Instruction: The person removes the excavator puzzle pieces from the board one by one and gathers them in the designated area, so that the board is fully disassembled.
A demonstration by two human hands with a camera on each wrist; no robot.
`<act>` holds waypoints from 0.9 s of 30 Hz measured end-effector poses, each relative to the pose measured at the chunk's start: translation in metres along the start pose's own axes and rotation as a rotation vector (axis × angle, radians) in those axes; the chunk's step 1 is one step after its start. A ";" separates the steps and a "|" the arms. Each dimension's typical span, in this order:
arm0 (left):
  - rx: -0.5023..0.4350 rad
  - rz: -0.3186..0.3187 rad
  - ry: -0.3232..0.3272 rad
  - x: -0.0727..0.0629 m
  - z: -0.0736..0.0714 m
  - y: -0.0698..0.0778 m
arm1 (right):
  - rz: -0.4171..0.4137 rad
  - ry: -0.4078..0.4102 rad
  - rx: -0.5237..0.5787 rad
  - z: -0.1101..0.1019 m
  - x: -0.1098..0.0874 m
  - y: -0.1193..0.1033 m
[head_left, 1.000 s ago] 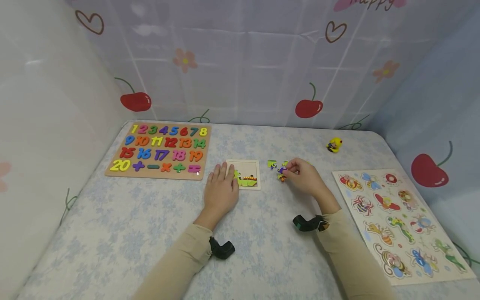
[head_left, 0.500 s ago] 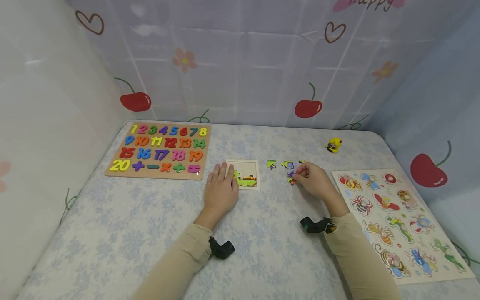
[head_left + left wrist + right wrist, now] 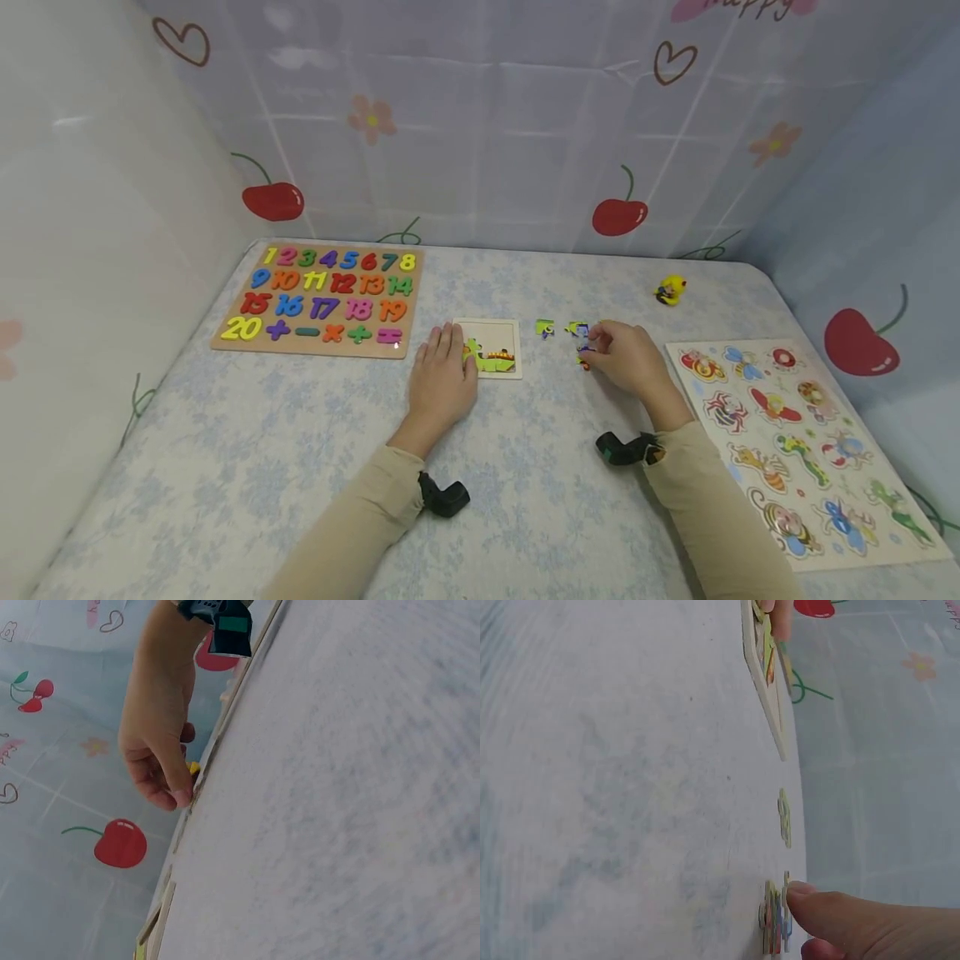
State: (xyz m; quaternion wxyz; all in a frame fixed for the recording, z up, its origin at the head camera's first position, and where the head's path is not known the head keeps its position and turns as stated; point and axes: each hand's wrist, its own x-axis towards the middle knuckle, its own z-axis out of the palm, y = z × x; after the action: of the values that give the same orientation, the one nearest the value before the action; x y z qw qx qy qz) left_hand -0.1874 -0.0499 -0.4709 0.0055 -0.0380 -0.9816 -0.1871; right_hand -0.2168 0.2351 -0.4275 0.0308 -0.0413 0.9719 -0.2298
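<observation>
In the head view a small wooden puzzle tray [image 3: 507,322] holds green crocodile-like pieces along its lower part. My left hand [image 3: 441,379] lies with straight fingers over the tray's left side, covering part of it. To the right of the tray, my right hand [image 3: 626,360] has its thumb and curled fingers at a purple puzzle piece [image 3: 585,348], mostly hidden by the fingertips. Another puzzle piece [image 3: 577,328] lies just beyond it, and a green one [image 3: 545,327] is nearer the tray. The right wrist view has the thumb [image 3: 817,904] touching the flat pieces' edge.
A number board [image 3: 315,353] lies at the back left. On the right is an insect picture board [image 3: 720,433], partly beneath the right forearm. A small yellow-haired figurine [image 3: 669,290] stands at the back right. A patterned curtain [image 3: 480,150] rises behind the table.
My right hand has moved rightward with the purple piece, away from the tray, then shifted slightly back to the left among the loose pieces. My left hand stays on the tray.
</observation>
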 end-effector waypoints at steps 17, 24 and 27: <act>-0.058 -0.012 0.017 -0.007 0.001 -0.006 | -0.151 -0.067 0.120 0.040 0.021 -0.077; -0.028 -0.012 0.032 -0.008 -0.001 -0.006 | -0.226 -0.080 0.123 0.060 0.031 -0.104; -0.026 -0.011 0.040 -0.009 -0.002 -0.005 | -0.257 -0.078 0.111 0.067 0.036 -0.109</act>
State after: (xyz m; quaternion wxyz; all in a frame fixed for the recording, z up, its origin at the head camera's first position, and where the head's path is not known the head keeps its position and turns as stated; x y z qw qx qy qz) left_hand -0.1788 -0.0562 -0.4712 0.0234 -0.0287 -0.9790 -0.2005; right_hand -0.2399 0.1046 -0.4393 0.0411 -0.1723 0.9425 -0.2834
